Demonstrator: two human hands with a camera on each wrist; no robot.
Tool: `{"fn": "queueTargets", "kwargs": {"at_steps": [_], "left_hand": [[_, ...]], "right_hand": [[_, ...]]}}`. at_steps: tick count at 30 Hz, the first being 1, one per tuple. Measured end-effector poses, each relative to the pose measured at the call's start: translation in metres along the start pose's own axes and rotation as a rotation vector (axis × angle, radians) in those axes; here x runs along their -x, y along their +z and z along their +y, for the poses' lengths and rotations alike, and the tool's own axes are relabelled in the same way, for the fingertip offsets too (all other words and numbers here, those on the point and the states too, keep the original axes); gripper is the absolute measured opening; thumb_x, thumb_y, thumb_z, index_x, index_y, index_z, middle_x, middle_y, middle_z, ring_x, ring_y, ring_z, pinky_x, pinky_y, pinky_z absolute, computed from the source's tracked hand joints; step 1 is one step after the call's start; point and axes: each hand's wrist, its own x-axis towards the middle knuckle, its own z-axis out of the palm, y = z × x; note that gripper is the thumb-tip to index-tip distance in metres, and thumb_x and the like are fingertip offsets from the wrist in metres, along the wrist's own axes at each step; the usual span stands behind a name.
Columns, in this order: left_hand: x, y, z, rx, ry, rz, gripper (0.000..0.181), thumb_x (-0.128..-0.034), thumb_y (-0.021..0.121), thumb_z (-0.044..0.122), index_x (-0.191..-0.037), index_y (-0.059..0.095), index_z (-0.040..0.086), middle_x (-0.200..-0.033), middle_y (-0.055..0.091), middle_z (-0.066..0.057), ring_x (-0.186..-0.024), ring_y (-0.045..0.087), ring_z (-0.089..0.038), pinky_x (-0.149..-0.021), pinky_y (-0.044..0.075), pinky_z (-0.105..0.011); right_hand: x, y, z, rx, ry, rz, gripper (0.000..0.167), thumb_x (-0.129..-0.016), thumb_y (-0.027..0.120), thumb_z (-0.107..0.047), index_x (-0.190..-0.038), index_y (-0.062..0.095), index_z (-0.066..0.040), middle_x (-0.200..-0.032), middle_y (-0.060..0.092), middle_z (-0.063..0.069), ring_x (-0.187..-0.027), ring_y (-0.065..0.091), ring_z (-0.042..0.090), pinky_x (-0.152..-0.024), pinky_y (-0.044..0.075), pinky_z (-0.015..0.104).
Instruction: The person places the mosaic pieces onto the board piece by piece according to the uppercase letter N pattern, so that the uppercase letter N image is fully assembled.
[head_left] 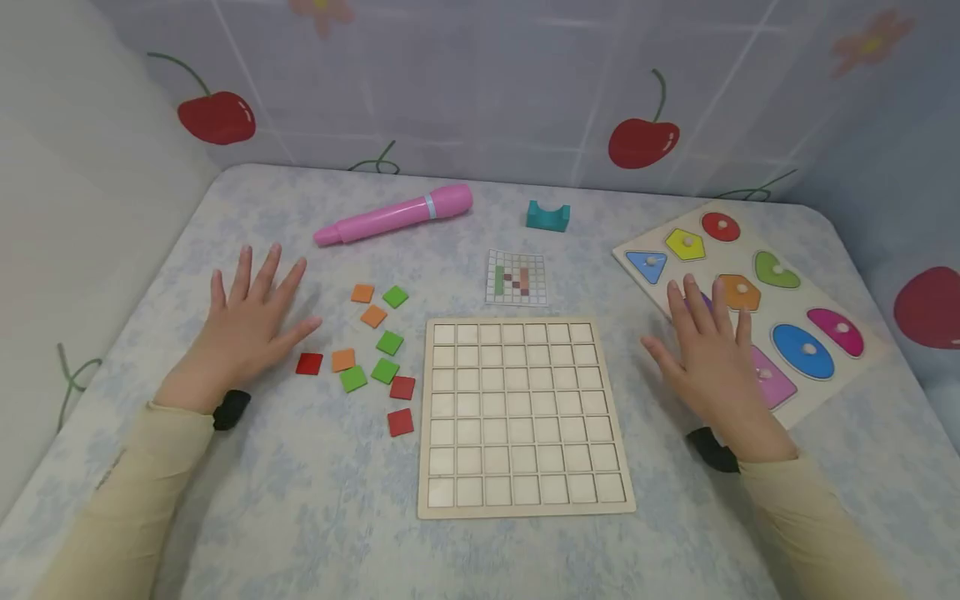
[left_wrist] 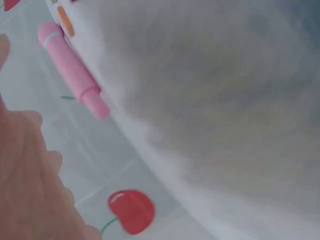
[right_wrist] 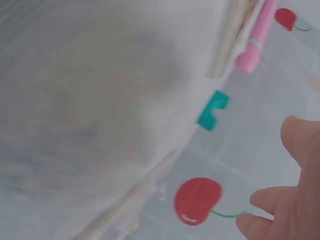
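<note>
On the table [head_left: 300, 500], a person's left hand [head_left: 243, 333] is lying palm down with straight fingers fanning apart, its thumb pointing toward a red tile [head_left: 309, 364] that is sitting just beside it. The right hand [head_left: 716, 362] is also stretching its fingers apart, and in the head view it is overlapping the near left side of a puzzle board [head_left: 783, 306], partly hiding a purple piece; whether it is touching the board, I cannot tell. The puzzle board is lying at a slant on the right side of the table, holding bright knobbed shapes. Between the hands, a wooden grid board [head_left: 525, 511] is lying flat, with three orange tiles [head_left: 373, 316], four green tiles [head_left: 389, 342] and two more red tiles [head_left: 401, 422] scattering to its left. A small card [head_left: 517, 277] with a coloured pattern is lying just beyond the grid board. Farther back, a pink pen [head_left: 393, 217] is resting at an angle, and a teal block [head_left: 548, 217] with a curved notch is sitting to its right. Behind the table, a cherry-print cloth [head_left: 487, 83] is hanging.
</note>
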Motion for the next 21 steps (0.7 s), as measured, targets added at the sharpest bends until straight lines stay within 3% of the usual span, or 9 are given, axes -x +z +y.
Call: {"fn": "queueTargets", "kwargs": {"at_steps": [4,8,12,15,18,21], "left_hand": [[0.005,-0.017,0.015,0.024,0.031,0.051,0.085,-0.0918,0.048,0.053,-0.151,-0.002,0.018,-0.153,-0.019,-0.007,-0.133,-0.026,-0.031,-0.097,-0.018,-0.060],[0.015,-0.026,0.036,0.155,0.110,0.081,0.094,-0.0864,0.062,0.047,-0.152,0.002,0.018,-0.154,-0.010,-0.009,-0.137,-0.016,-0.033,-0.100,-0.010,-0.063],[0.029,-0.020,0.049,0.356,0.141,0.010,0.095,-0.0807,0.073,0.038,-0.151,0.015,0.014,-0.154,0.009,-0.015,-0.138,0.005,-0.037,-0.103,0.009,-0.063],[0.038,-0.009,0.054,0.490,0.132,-0.040,0.082,-0.0801,0.076,0.029,-0.146,0.032,0.009,-0.146,0.031,-0.014,-0.131,0.029,-0.033,-0.099,0.029,-0.056],[0.043,0.002,0.054,0.566,0.140,0.005,0.056,-0.0782,0.078,0.018,-0.127,0.055,0.004,-0.121,0.056,-0.009,-0.105,0.052,-0.024,-0.085,0.046,-0.043],[0.047,0.012,0.053,0.599,0.116,0.047,0.032,-0.0777,0.078,0.011,-0.107,0.066,0.005,-0.096,0.063,-0.001,-0.082,0.057,-0.015,-0.071,0.049,-0.031]], "right_hand": [[0.006,-0.015,-0.010,-0.086,-0.073,0.045,0.078,-0.092,0.057,-0.032,-0.150,0.011,-0.007,-0.154,0.005,0.014,-0.139,-0.006,0.032,-0.105,-0.010,0.054],[0.022,-0.026,-0.019,-0.220,-0.135,0.030,0.077,-0.092,0.061,-0.027,-0.151,0.015,-0.012,-0.154,0.010,0.011,-0.139,0.007,0.033,-0.105,0.008,0.059],[0.040,-0.023,-0.024,-0.392,-0.154,-0.077,0.076,-0.091,0.063,-0.021,-0.151,0.016,-0.020,-0.154,0.013,0.006,-0.138,0.015,0.030,-0.098,0.025,0.062],[0.048,-0.011,-0.021,-0.490,-0.174,-0.136,0.076,-0.090,0.065,-0.016,-0.150,0.021,-0.022,-0.152,0.021,0.006,-0.137,0.020,0.021,-0.104,0.027,0.044],[0.053,0.002,-0.016,-0.543,-0.190,-0.158,0.073,-0.088,0.067,-0.014,-0.149,0.026,-0.018,-0.148,0.031,0.010,-0.134,0.023,0.007,-0.104,0.022,0.018],[0.056,0.014,-0.011,-0.578,-0.188,-0.175,0.070,-0.088,0.067,-0.014,-0.147,0.030,-0.013,-0.145,0.036,0.012,-0.131,0.022,-0.003,-0.098,0.019,0.008]]}}
